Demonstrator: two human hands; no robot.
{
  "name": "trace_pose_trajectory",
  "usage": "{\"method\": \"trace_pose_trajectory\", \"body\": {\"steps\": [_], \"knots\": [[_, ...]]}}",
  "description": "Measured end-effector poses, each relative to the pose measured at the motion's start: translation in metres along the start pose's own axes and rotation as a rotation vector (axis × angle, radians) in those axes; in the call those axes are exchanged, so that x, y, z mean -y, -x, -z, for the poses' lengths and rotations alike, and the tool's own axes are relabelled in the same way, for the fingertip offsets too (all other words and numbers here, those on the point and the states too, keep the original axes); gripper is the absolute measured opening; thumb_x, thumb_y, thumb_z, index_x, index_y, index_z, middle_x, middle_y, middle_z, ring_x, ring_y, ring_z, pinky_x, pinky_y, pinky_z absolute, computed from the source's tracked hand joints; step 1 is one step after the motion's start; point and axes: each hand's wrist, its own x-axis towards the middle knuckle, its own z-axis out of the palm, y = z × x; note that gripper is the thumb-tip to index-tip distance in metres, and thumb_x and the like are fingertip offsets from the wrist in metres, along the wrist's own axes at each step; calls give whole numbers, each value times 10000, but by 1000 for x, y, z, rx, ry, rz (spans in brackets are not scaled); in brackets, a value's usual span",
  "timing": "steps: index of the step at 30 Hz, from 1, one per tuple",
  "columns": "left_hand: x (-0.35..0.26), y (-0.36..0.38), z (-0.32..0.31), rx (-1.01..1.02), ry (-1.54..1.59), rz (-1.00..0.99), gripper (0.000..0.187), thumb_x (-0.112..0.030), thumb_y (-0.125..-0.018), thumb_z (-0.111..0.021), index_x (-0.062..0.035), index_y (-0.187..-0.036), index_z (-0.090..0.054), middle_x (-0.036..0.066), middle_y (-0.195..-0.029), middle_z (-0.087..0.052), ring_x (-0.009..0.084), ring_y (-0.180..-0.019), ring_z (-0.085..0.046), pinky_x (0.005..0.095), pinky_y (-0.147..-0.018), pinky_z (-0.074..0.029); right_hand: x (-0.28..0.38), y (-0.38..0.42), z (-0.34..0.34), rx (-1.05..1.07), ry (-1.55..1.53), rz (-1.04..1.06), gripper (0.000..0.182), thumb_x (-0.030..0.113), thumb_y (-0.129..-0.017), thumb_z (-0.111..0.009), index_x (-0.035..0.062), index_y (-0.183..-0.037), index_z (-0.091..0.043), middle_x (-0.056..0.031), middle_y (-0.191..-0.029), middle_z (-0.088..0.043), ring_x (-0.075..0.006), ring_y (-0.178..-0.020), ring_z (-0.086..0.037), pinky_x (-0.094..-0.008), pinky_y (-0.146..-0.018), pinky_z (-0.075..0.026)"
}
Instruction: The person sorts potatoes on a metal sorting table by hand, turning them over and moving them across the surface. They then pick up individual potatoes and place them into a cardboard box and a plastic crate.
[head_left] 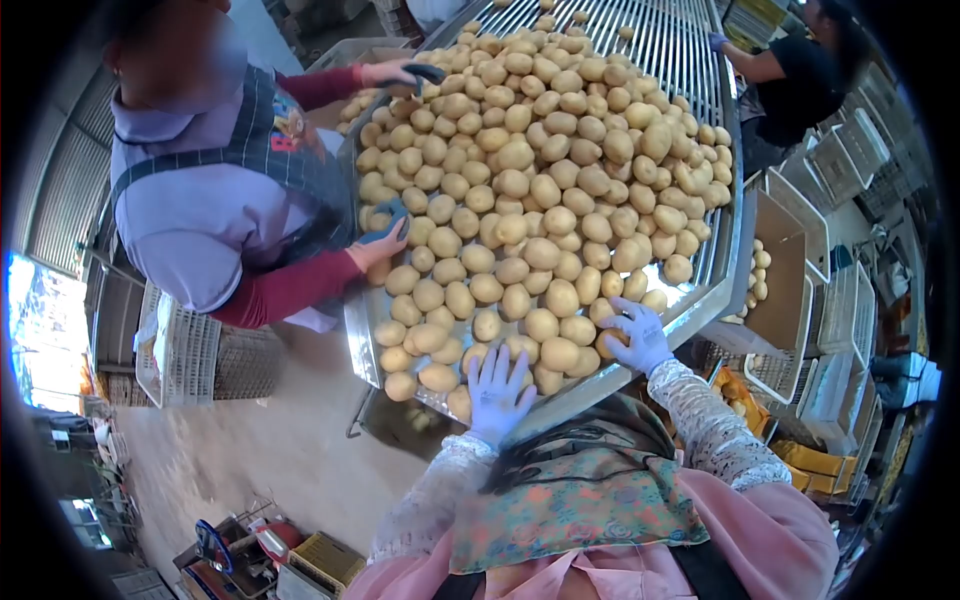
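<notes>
The palms of the left hand (pixel 497 395) and right hand (pixel 638 335) are facing down, so their undersides are staying out of view. The pile is covering most of the table (pixel 570 400), and the picture's dark round edge is cutting off the far end and part of the co-worker (pixel 800 85) on the right. Metal bars (pixel 690 60) are showing beyond the potatoes (pixel 545 191). Bare floor (pixel 260 450) is stretching below left; crates (pixel 190 350) are standing beside it. Another co-worker (pixel 200 220) is leaning in from the left, both gloved hands at the pile.

The potatoes are lying heaped on the table, thinning to one layer near the hands; their long axes are pointing every way, many slanting. The left hand's fingers are spreading wide over potatoes by the near rim. The right hand's fingers are reaching apart over others; whether they are gripping one, I cannot tell.
</notes>
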Motion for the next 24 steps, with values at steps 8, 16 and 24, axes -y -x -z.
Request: {"method": "trace_pose_trajectory", "body": {"steps": [8, 16, 24], "knots": [[-15, -68, 21, -145, 61, -6, 593, -314, -857, -671, -80, -1391, -562, 168, -1359, -585, 389, -1243, -527, 548, -1109, -328, -4, 0, -2, -76, -91, 61, 327, 339, -810, -707, 186, -1099, -709, -141, -1324, -597, -355, -1149, -588, -470, -977, -462], [-12, -219, -1, 70, -123, 63, 653, -323, -851, -703, -123, -1441, -506, 199, -1376, -534, 372, -1185, -556, 502, -1037, -410, -19, -6, -18, -186, -295, -4, 222, 292, -840, -702, 163, -1018, -733, -103, -1254, -642, -319, -1066, -636, -438, -914, -509], [-73, -198, -10, -18, 347, -118, 633, -375, -818, -734, -73, -1347, -564, 164, -1261, -604, 332, -1179, -573, 469, -993, -455, 8, -36, 43, 163, -2257, -890, 479, 355, -1007, -595, 129, -1416, -492, -88, -1091, -678, -227, -947, -686, -339, -856, -572]]}}
